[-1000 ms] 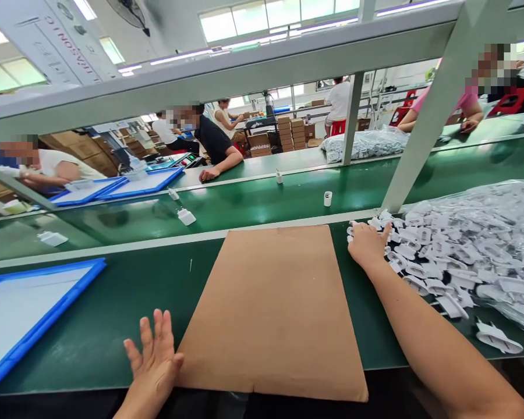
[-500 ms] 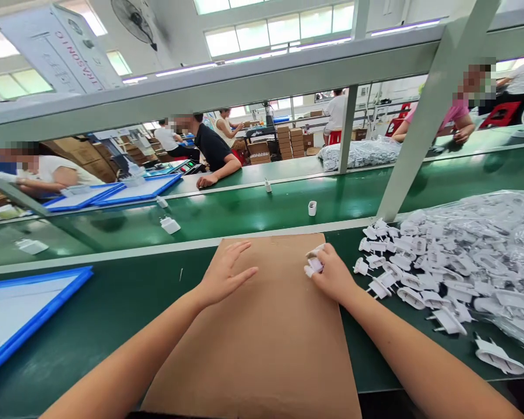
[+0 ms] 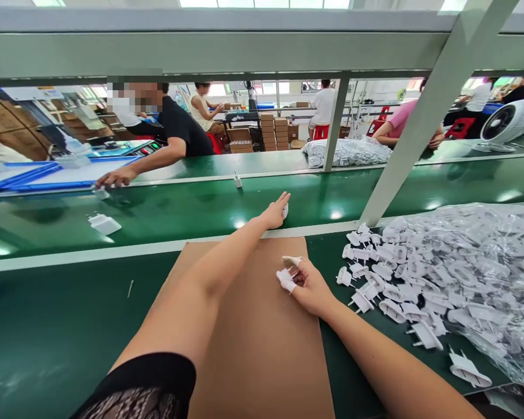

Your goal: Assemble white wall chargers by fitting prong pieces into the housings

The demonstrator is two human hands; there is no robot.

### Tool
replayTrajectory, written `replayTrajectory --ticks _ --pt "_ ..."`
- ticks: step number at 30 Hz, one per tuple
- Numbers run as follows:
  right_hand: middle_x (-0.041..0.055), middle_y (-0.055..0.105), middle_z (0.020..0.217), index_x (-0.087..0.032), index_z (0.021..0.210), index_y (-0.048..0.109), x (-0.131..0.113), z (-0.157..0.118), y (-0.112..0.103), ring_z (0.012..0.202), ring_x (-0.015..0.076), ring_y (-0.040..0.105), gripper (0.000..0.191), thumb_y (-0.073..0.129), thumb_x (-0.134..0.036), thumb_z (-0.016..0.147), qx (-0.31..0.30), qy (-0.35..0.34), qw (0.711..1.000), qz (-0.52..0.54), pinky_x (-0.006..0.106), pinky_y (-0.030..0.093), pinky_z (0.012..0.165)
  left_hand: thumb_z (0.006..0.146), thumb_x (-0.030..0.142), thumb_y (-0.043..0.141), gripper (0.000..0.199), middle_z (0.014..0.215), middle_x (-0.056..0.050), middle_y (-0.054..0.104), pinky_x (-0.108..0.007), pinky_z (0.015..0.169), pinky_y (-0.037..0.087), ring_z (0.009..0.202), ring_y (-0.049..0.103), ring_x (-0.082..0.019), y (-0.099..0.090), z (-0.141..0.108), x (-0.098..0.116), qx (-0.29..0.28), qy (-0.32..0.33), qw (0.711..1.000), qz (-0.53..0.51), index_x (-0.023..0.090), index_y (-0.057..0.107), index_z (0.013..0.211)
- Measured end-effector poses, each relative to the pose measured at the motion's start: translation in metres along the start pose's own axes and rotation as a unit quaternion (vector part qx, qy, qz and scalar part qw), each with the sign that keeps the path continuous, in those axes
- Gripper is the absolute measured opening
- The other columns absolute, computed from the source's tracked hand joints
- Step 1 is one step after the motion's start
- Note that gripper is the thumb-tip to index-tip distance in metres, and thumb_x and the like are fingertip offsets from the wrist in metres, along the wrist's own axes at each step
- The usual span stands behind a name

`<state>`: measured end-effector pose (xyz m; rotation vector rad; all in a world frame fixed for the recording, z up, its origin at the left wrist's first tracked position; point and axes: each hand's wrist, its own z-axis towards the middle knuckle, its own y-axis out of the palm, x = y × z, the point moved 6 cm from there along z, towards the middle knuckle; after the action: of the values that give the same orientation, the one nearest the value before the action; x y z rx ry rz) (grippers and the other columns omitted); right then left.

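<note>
My left hand point(image 3: 276, 212) reaches over the green conveyor belt with its fingers stretched out. A white charger body point(image 3: 285, 210) shows at the far side of that hand, partly covered by it; the thumb is hidden, and I see no firm grip. My right hand point(image 3: 303, 280) is above the brown cardboard sheet point(image 3: 262, 337), with white covers on its thumb and index finger. Pinched between them is a small white plug piece point(image 3: 293, 272), mostly hidden by the fingers. Many similar white plug pieces point(image 3: 393, 291) with pins lie to the right of this hand.
More white chargers ride the belt point(image 3: 192, 212), one upright point(image 3: 238, 180) and one lying point(image 3: 105, 224). A clear plastic bag point(image 3: 475, 244) covers much of the plug pile. A slanted post point(image 3: 402, 151) rises beyond. Across the belt, a co-worker's hand point(image 3: 119, 176) touches another charger.
My left hand has moved forward and right, from over the cardboard to the charger on the belt. The view has levelled. Belt chargers have shifted left, and a co-worker's arm has stretched toward the belt.
</note>
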<state>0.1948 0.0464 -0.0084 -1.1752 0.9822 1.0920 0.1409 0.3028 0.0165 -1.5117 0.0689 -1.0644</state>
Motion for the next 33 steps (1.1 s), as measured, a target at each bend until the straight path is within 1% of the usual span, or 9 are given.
replayTrajectory --ticks 2,5,11,14,18,23,27,29,33 --pt "0.0058 0.067 0.104 -0.022 0.113 0.074 0.005 0.0 0.001 0.08 0.0169 0.064 0.049 0.089 -0.041 0.069 0.028 0.037 0.998 0.048 0.034 0.057 0.076 0.076 0.007 0.069 0.074 0.16 -0.018 0.047 -0.046 0.123 0.036 0.141 0.051 -0.032 -0.003 0.003 0.001 0.006 0.001 1.0 0.005 0.015 0.055 0.147" --pt "0.0039 0.072 0.086 -0.021 0.085 0.074 0.008 0.002 -0.001 0.076 0.0181 0.064 0.043 0.098 -0.041 0.054 0.048 0.094 0.985 0.136 0.034 0.056 0.074 0.078 0.018 0.076 0.054 0.141 -0.019 0.057 -0.041 0.109 0.047 0.118 0.063 -0.028 -0.017 -0.012 0.0 0.033 -0.02 0.999 0.02 0.011 0.065 0.13" --pt "0.0042 0.076 0.09 -0.021 0.085 0.071 0.003 0.01 -0.024 0.077 0.0169 0.066 0.043 0.095 -0.035 0.052 0.119 0.127 0.936 0.306 0.029 0.052 0.069 0.071 0.05 0.088 0.044 0.094 -0.003 0.06 -0.029 0.075 0.046 0.081 0.056 -0.016 -0.056 -0.108 0.02 0.113 -0.002 0.992 0.047 0.017 0.068 0.09" --pt "0.0031 0.076 0.091 -0.022 0.091 0.072 0.002 0.01 -0.024 0.073 0.0155 0.064 0.043 0.09 -0.03 0.054 0.103 0.15 0.92 0.346 0.027 0.049 0.064 0.07 0.058 0.087 0.047 0.081 0.0 0.058 -0.027 0.066 0.04 0.075 0.053 -0.015 -0.049 -0.172 0.038 0.102 -0.001 0.994 0.026 0.018 0.063 0.077" --pt "0.001 0.074 0.087 -0.022 0.098 0.075 -0.007 0.007 -0.016 0.067 0.0122 0.059 0.043 0.087 -0.029 0.057 0.048 0.145 0.928 0.341 0.026 0.047 0.062 0.068 0.059 0.089 0.048 0.078 0.001 0.055 -0.027 0.063 0.037 0.072 0.052 -0.014 -0.019 -0.236 0.061 0.079 -0.016 0.997 -0.017 0.018 0.064 0.077" --pt "0.0031 0.075 0.09 -0.02 0.099 0.077 -0.015 0.004 -0.015 0.072 0.0144 0.061 0.047 0.092 -0.035 0.057 0.031 0.103 0.97 0.218 0.03 0.049 0.069 0.065 0.051 0.093 0.056 0.099 -0.002 0.061 -0.027 0.065 0.046 0.07 0.054 -0.011 0.008 -0.262 0.068 0.068 -0.027 0.982 -0.174 0.018 0.069 0.103" --pt "0.0064 0.074 0.103 -0.022 0.105 0.077 -0.036 -0.003 -0.021 0.09 0.0207 0.066 0.036 0.084 -0.039 0.074 0.039 -0.017 0.998 0.035 0.036 0.053 0.083 0.072 0.045 0.089 0.048 0.097 -0.003 0.063 -0.027 0.064 0.049 0.067 0.055 -0.009 0.016 -0.259 0.062 0.011 -0.011 0.956 -0.292 0.017 0.073 0.108" --pt "0.0069 0.07 0.106 -0.023 0.112 0.076 -0.052 -0.011 -0.017 0.097 0.0217 0.066 0.028 0.072 -0.034 0.086 0.015 -0.101 0.992 -0.08 0.038 0.054 0.088 0.077 0.044 0.085 0.037 0.088 -0.001 0.061 -0.026 0.062 0.047 0.066 0.054 -0.009 0.017 -0.258 0.06 0.006 -0.011 0.954 -0.301 0.016 0.074 0.099" --pt "0.0082 0.063 0.1 -0.023 0.115 0.072 -0.072 -0.029 0.001 0.093 0.0227 0.064 0.029 0.055 -0.018 0.092 -0.048 -0.202 0.934 -0.29 0.037 0.054 0.081 0.075 0.046 0.086 0.037 0.083 0.001 0.061 -0.025 0.06 0.045 0.064 0.054 -0.009 0.014 -0.259 0.065 0.016 -0.004 0.952 -0.306 0.017 0.071 0.094"
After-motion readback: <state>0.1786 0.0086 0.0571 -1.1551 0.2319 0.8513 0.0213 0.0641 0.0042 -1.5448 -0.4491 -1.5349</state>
